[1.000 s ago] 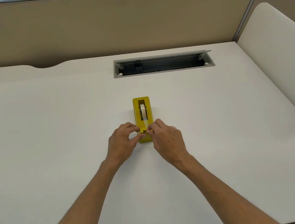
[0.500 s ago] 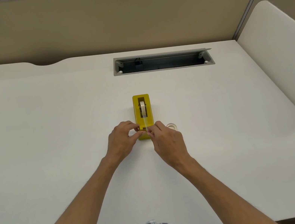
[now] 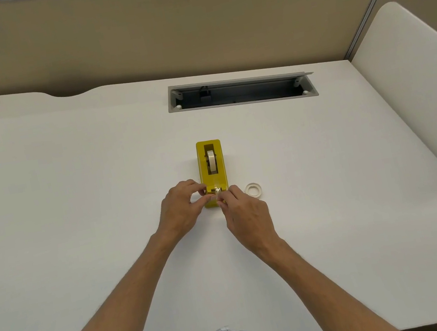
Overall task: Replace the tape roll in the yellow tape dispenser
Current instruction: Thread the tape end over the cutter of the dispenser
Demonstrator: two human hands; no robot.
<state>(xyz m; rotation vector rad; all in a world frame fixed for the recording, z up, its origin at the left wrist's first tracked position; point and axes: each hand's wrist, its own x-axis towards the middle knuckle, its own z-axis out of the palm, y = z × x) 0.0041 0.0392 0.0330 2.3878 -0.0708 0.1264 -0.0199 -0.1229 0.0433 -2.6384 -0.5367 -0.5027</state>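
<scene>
The yellow tape dispenser (image 3: 212, 172) stands lengthwise in the middle of the cream desk, with a white tape roll (image 3: 212, 161) seated in its slot. A clear strip of tape runs from the roll down to the cutter end near me. My left hand (image 3: 181, 208) holds the near left side of the dispenser with thumb and fingers. My right hand (image 3: 245, 214) pinches the tape's free end (image 3: 218, 193) over the cutter. A second, nearly bare tape ring (image 3: 253, 190) lies flat on the desk just right of the dispenser's near end.
A grey cable tray opening (image 3: 241, 94) is cut into the desk behind the dispenser. A tan partition (image 3: 159, 35) closes the back, and a cream side panel (image 3: 414, 90) rises at the right.
My right hand has drawn slightly back and down, uncovering the spare tape ring on the desk. The left hand stays on the dispenser. The camera has tilted a little.
</scene>
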